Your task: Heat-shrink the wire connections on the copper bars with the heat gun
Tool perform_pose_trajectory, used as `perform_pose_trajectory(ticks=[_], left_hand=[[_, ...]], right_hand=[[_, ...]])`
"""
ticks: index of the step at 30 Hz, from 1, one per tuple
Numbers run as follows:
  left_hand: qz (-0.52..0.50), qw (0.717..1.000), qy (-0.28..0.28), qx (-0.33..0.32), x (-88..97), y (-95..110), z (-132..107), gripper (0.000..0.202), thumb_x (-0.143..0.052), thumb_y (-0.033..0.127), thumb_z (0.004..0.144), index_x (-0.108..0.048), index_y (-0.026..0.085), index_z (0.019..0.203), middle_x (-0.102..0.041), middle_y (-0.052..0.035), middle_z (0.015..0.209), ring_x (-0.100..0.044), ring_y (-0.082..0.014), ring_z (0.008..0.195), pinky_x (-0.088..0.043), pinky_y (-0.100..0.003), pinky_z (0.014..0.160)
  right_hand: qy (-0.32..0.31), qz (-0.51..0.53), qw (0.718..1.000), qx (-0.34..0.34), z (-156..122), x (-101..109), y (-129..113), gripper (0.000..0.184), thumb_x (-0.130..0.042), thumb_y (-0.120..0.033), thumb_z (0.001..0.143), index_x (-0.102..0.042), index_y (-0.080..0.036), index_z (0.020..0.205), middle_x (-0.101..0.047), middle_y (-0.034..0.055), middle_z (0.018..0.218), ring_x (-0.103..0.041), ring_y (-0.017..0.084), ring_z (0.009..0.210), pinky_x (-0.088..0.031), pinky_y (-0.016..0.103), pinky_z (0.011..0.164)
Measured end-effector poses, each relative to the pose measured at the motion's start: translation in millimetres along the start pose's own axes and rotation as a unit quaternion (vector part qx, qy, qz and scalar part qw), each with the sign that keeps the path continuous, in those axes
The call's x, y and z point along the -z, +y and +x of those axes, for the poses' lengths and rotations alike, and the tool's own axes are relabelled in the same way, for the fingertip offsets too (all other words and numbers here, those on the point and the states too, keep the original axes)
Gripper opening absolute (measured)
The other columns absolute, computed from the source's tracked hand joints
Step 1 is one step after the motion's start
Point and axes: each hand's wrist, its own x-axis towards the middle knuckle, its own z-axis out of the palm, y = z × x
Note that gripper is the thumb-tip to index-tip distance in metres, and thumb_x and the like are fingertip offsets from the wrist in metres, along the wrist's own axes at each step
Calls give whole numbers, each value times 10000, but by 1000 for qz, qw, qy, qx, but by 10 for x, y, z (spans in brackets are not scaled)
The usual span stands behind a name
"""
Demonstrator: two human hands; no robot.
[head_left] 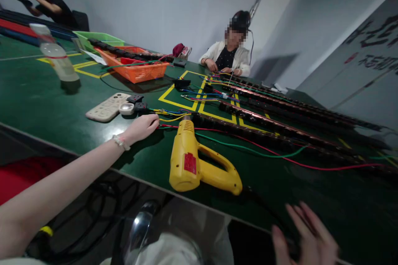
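Observation:
My left hand [143, 128] rests on the table with its fingers closed on thin wires beside a black connector block [139, 107]. A yellow wire [174, 119] and a red wire [214, 129] run off to the right from there. A yellow heat gun [185, 161] lies in front of me, its nozzle toward the wires and its handle to the right. My right hand [306, 236] is at the lower right near the table's front edge, fingers apart and holding nothing. A green wire [264, 154] curves across the table beyond the heat gun.
Long dark strips with wires [264, 122] stretch across the right side. A patterned phone [107, 107], a bottle [59, 58], an orange basket [133, 73] and a green basket [99, 38] stand left. One person [228, 54] sits opposite; another [56, 10] is far left.

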Motion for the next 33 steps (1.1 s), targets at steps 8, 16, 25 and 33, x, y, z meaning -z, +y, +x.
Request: perform_pose_trajectory(ticks=[8,16,25,33], left_hand=[[-28,997,25,64,-38,-80,26,342,-306,363,882,-591,187,815,-660,-74,826,-586,-186,733,-357,-251,604],[-48,993,28,106,-101,-182,140,340,-315,313,861,-631,191,893,-685,-73,904,-617,-213,842,-417,-271,692],[-78,989,61,112,-126,-203,159,313,-356,271,851,-644,173,924,-696,-78,935,-624,-202,856,-434,-273,737],[-86,983,112,116,-138,-214,193,266,-402,230,824,-652,141,834,-689,-91,830,-614,-193,771,-435,-275,703]], right_hand=[[-126,76,980,132,603,-660,-631,553,-530,-431,868,-425,-142,1328,-584,105,1213,-533,217,1121,-399,373,960],[-102,73,986,113,701,-879,-586,466,-526,-618,812,-579,-163,895,-643,49,814,-594,191,770,-381,313,726],[-18,41,994,101,552,-961,-847,506,-474,-619,835,-551,-133,955,-618,63,806,-574,197,760,-356,318,732],[-17,34,992,123,610,-955,-976,476,-451,-621,849,-532,-152,863,-589,35,731,-557,179,696,-332,306,700]])
